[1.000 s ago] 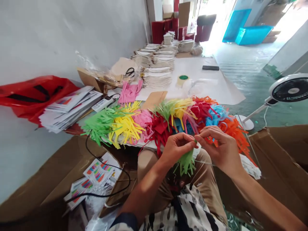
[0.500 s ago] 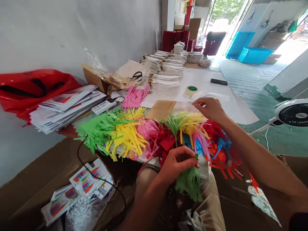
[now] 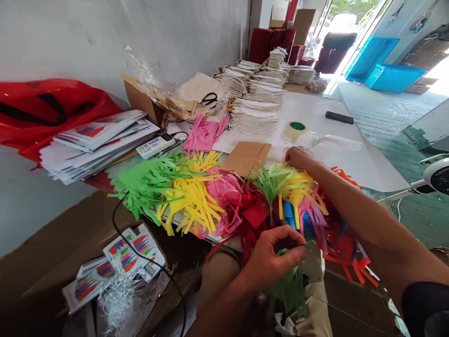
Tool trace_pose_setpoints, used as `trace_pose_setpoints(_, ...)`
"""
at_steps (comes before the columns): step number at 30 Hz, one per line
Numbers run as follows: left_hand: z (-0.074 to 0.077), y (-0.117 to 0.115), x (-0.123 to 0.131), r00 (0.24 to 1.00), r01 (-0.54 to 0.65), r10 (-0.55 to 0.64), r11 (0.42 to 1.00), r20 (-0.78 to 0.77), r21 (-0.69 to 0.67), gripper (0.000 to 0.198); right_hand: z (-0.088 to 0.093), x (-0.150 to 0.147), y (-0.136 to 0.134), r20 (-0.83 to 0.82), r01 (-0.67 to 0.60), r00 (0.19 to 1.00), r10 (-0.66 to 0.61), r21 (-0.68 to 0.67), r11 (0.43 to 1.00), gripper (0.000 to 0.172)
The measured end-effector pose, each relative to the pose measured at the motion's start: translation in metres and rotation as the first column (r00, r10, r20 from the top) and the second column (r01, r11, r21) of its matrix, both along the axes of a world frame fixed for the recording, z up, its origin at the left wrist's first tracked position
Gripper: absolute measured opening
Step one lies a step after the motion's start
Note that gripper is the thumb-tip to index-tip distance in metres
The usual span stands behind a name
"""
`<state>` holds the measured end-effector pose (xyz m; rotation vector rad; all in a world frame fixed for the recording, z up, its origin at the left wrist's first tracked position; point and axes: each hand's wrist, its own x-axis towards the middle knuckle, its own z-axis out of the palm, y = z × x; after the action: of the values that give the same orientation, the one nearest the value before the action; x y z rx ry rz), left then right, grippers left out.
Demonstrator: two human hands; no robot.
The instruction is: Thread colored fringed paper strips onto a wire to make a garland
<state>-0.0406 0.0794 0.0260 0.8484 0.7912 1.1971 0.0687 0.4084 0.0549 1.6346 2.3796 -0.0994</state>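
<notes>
My left hand [image 3: 277, 255] pinches the top edge of a dark green fringed paper piece [image 3: 293, 288], which hangs over my lap. Beyond the coloured fringes, my right hand [image 3: 298, 157] is bent down at clear plastic [image 3: 336, 142] on the table; its fingertips are hidden. Between the hands lie pale green [image 3: 271, 182] and yellow [image 3: 303, 187] tassels. Further left along the edge are a green fringe pile [image 3: 143, 180], yellow strips [image 3: 194, 201], pink strips [image 3: 224, 192] and red pieces [image 3: 257, 213]. A brown envelope [image 3: 245, 157] rests behind them.
Tape [image 3: 294, 130], a phone [image 3: 339, 117] and stacked white bundles [image 3: 257, 114] lie on the white-covered table. Scissors [image 3: 208, 99] sit behind pink fringe [image 3: 205, 133]. Printed packets [image 3: 101, 140] and a red bag [image 3: 52, 112] are at left. A fan [image 3: 437, 178] stands at right.
My right hand has lowered onto the plastic, its fingers now curled. My left hand still holds the green fringe. The camera view has shifted, moving the table items rightward in the picture.
</notes>
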Motion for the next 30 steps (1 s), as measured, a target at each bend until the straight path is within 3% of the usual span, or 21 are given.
trace_pose_setpoints(4,-0.001,0.000,0.001,1.000,-0.002,0.002,1.000,-0.005,0.005,0.036,0.002,0.001,-0.005,0.025,-0.005,1.000,0.006,-0.033,0.999,0.039)
trace_pose_setpoints(11,-0.006,0.003,0.004,1.000,-0.017,0.018,0.999,-0.020,0.039,0.039,0.001,-0.003,-0.005,-0.036,0.012,0.999,-0.014,-0.049,0.999,0.043)
trace_pose_setpoints(15,-0.004,0.004,0.001,0.998,-0.057,0.058,0.997,-0.017,0.056,0.040,0.002,-0.004,-0.007,-0.184,0.027,0.983,-0.027,-0.005,1.000,0.039)
trace_pose_setpoints(19,-0.004,0.005,-0.003,0.994,-0.107,0.108,0.992,-0.017,0.072,0.041,0.017,0.003,-0.009,-0.434,0.064,0.901,-0.005,0.122,0.990,0.022)
trace_pose_setpoints(23,-0.005,0.008,-0.004,0.981,-0.192,0.193,0.977,0.000,0.090,0.042,0.045,0.018,-0.030,-0.669,0.140,0.741,0.060,0.241,0.960,0.027)
trace_pose_setpoints(26,-0.003,0.008,-0.005,0.962,-0.269,0.272,0.957,-0.017,0.108,0.041,0.059,0.031,-0.085,-0.821,0.163,0.562,0.100,0.229,0.960,0.027)
trace_pose_setpoints(28,0.000,0.006,-0.005,0.951,-0.300,0.306,0.945,-0.033,0.131,0.041,0.060,0.039,-0.140,-0.970,0.112,0.221,0.098,0.125,0.986,0.021)
trace_pose_setpoints(29,0.003,0.004,-0.005,0.949,-0.307,0.314,0.941,-0.035,0.142,0.040,0.059,0.042,-0.170,-0.990,0.067,0.123,0.069,0.078,0.995,0.021)
trace_pose_setpoints(30,0.005,0.002,-0.005,0.948,-0.309,0.318,0.939,-0.032,0.152,0.040,0.056,0.045,-0.199,-0.996,0.041,0.079,0.042,0.045,0.998,0.023)
